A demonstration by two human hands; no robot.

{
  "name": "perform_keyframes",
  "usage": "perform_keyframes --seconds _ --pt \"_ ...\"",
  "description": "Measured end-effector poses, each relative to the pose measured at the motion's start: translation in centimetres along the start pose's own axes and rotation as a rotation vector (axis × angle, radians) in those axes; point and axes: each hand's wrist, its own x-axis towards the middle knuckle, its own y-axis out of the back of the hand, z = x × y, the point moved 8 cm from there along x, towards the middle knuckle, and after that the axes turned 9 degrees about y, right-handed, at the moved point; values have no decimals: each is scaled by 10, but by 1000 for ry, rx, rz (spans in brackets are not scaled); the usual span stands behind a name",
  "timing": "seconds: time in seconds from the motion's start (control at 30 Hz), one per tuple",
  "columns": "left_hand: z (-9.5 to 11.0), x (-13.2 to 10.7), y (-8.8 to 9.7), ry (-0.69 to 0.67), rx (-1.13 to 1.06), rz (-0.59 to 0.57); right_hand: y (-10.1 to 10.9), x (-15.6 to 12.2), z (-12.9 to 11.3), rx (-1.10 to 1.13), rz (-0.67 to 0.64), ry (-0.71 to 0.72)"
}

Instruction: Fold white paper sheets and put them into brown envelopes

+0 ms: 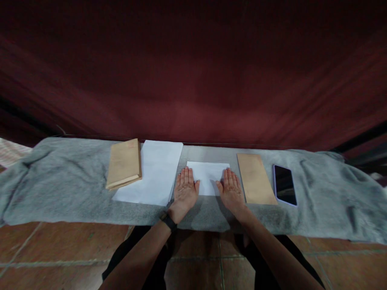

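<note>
A small white sheet of paper [208, 177], perhaps folded, lies flat in front of me. My left hand [186, 187] rests at its left edge, palm down, fingers stretched out and pointing away from me. At the right edge my right hand [231, 189] lies the same way, its fingers straight and its thumb reaching inward over the paper. Neither hand grips anything. Just left of my left hand is a stack of larger white sheets [159, 171]. A brown paper envelope [256, 179] lies flat beside my right hand.
A thick pile of brown envelopes [124, 162] overlaps the white stack's left side. To the right of the single envelope lies a phone with a purple case [284, 185]. Grey cloth [75, 181] covers the narrow surface. A dark red curtain [193, 80] hangs behind it.
</note>
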Motion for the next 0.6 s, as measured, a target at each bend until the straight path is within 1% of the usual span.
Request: perform_keyframes --seconds 0.1,0.17,0.23,0.33,0.43,0.5,0.6 --pt "3 3 7 25 -31 53 6 1 4 21 34 -56" --pt "13 6 11 6 -58 80 10 5 4 28 47 -69" --pt "27 10 9 -50 -87 57 10 14 -1 49 34 -48" --pt "50 16 -4 -166 -117 -63 0 31 -16 121 -56 12" --pt "63 20 -22 -239 -113 -157 -14 43 -32 172 -157 36" --pt "64 21 -31 -248 -99 -169 -20 47 -37 176 -184 27" --pt "62 24 -38 -240 -67 -158 -24 48 -38 156 -190 8"
